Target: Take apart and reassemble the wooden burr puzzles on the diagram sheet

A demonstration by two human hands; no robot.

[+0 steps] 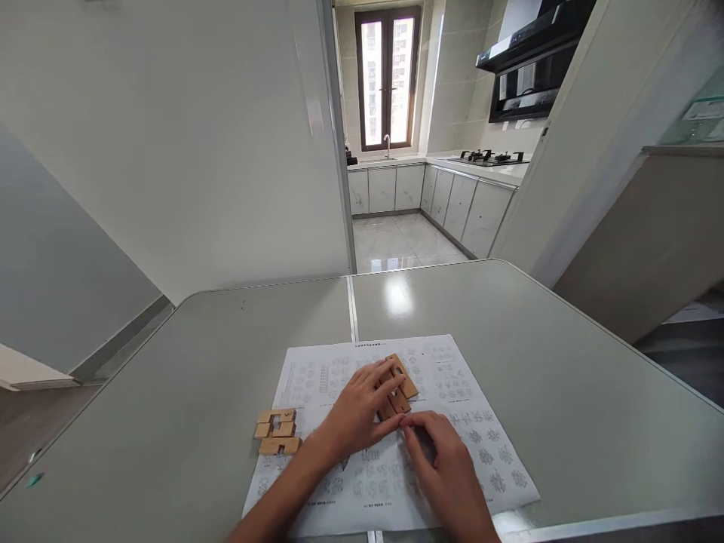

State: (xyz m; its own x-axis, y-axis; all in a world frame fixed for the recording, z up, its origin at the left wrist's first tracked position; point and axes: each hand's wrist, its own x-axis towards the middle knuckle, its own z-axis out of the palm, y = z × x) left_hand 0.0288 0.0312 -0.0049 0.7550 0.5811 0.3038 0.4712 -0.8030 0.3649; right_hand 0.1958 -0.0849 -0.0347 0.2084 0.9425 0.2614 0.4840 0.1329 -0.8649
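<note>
I'm clasping notched wooden blocks [409, 388] in left hand [359, 403] over printed sheet [333, 516]; fingers of right hand [445, 455] pinching alongside, contents hidden. Squaring edges before pressing looks wisest.

Blocks [283, 431] across left edge of paper [367, 483] on table [543, 392]

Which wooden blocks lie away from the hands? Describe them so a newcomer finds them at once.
A large printed sheet lies on the grey table. Across its left edge sits a small cluster of wooden blocks. Unlike the wooden pieces under the left hand, this cluster has no hand on it.
</note>
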